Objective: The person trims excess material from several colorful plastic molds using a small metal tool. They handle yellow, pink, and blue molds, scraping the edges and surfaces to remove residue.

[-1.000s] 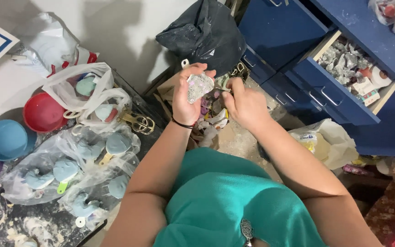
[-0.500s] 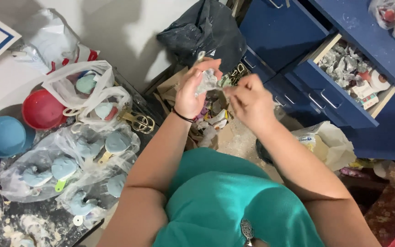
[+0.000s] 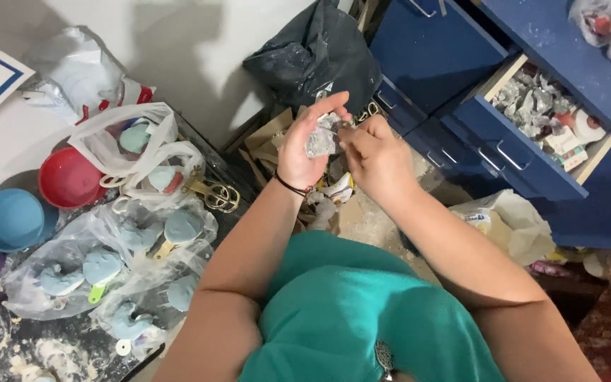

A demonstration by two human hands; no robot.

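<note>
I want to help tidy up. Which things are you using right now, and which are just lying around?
In use:
left hand
right hand
crinkly silver lump, held between both hands

Lying about:
red bowl
blue bowl
clear bags of pale blue shapes
black bag
open blue drawer

Illumination: bright, even, from above. Soft shadows fall on the white wall (image 3: 199,64). Mild glare on the clear plastic bags (image 3: 100,262). Focus adequate; slight softness and wide-angle distortion at frame edges.
</note>
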